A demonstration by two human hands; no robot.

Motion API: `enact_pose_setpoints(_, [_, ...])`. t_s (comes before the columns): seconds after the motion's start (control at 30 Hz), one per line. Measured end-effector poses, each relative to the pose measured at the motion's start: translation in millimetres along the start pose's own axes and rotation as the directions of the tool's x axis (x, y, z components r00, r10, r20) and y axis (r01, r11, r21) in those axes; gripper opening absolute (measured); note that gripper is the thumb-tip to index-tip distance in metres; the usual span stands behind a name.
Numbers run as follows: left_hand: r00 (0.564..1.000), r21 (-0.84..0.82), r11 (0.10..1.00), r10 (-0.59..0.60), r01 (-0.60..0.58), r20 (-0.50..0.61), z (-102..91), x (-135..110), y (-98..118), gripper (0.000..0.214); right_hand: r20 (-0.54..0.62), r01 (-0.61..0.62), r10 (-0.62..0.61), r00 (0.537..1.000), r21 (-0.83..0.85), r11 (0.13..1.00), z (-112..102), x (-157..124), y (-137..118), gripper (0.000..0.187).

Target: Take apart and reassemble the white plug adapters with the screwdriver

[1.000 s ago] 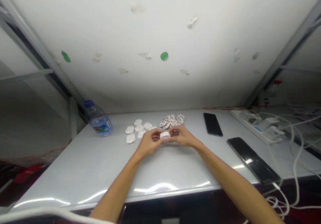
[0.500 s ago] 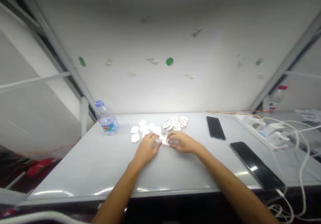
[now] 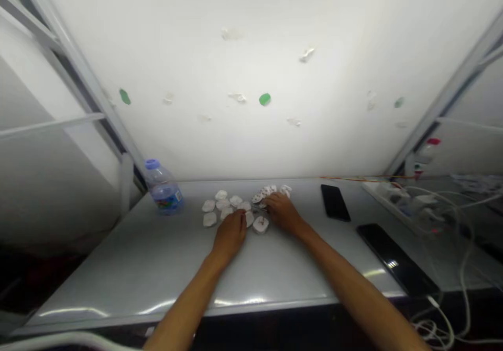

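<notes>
My left hand [image 3: 231,231] rests on the table with its fingers closed, the tips at the edge of a group of plain white rounded pieces [image 3: 209,219]. Whatever those fingertips pinch is too small to make out. Farther right, my right hand [image 3: 282,212] bends its closed fingers over a pile of white pieces with dark spots [image 3: 268,190]. Its fingertips hide what they grip. Between the hands lies a thicker round white piece [image 3: 261,225] with a small reddish-brown mark on top. Behind it, a flat clear or greyish item [image 3: 258,209] is partly hidden.
A water bottle [image 3: 163,188] stands at the back left of the grey table [image 3: 137,267]. Two dark phones, a smaller one [image 3: 335,203] and a larger one [image 3: 396,259], lie on the right. Beyond them are a white power strip [image 3: 387,199] and loose cables. A white wall [image 3: 251,146] rises behind.
My right hand has moved back from the round white piece to the spotted pile. My left hand's fingers have drawn together. The round piece now lies uncovered, and the picture's brightness has shifted.
</notes>
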State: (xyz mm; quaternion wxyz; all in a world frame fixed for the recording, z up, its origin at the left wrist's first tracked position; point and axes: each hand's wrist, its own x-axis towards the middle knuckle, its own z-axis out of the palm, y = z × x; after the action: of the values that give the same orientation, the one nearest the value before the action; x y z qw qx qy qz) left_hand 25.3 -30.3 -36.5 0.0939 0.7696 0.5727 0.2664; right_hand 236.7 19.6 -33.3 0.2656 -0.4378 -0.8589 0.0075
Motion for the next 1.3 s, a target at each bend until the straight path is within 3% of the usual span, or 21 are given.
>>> enact_pose_setpoints(0.2, [0.998,-0.180,0.982,0.060,-0.059,0.001,3.2,-1.7,-4.6,0.037,0.008,0.014,-0.014,1.000,0.015,1.000,-1.6,-2.9,-4.2,0.023])
enact_pose_setpoints(0.37, [0.996,-0.438,0.895,-0.068,0.090,0.066,-0.3,2.4,-2.7,0.035,0.001,0.039,-0.039,0.999,0.040,0.998,-2.8,-6.7,-3.9,0.017])
enact_pose_setpoints(0.53, [0.965,-0.818,0.516,-0.186,0.255,0.183,-5.3,11.4,3.9,0.056,-0.069,0.069,-0.062,0.996,0.116,0.991,-2.2,-10.7,-5.6,0.017])
enact_pose_setpoints(0.63, [0.936,-0.895,0.292,-0.205,0.337,0.286,-8.9,19.3,8.7,0.050,-0.088,0.054,-0.038,0.995,0.193,0.980,-1.5,-11.8,-5.9,0.018])
enact_pose_setpoints(0.73, [0.907,-0.899,0.165,-0.191,0.407,0.375,-12.0,29.5,10.8,0.044,-0.077,0.028,-0.010,0.997,0.236,0.971,-2.7,-11.9,-5.0,0.021])
enact_pose_setpoints(0.9, [0.887,-0.892,0.103,-0.208,0.440,0.413,-14.3,40.3,15.5,0.044,-0.055,-0.011,0.028,0.998,0.302,0.953,-7.5,-12.0,-3.7,0.015])
enact_pose_setpoints(1.03, [0.907,-0.911,0.079,-0.163,0.404,0.388,-13.6,37.5,21.3,0.050,-0.061,-0.021,0.044,0.997,0.337,0.941,-8.7,-12.1,-4.3,0.009])
enact_pose_setpoints(1.2, [0.905,-0.906,0.130,-0.202,0.403,0.373,-10.3,35.2,19.2,0.042,-0.087,-0.090,0.131,0.988,0.367,0.926,-8.2,-11.9,-7.8,0.025])
enact_pose_setpoints(1.3, [0.906,-0.916,0.092,-0.216,0.390,0.364,-11.0,35.3,17.1,0.047,-0.103,-0.090,0.136,0.985,0.365,0.926,-8.1,-11.8,-10.8,0.033])
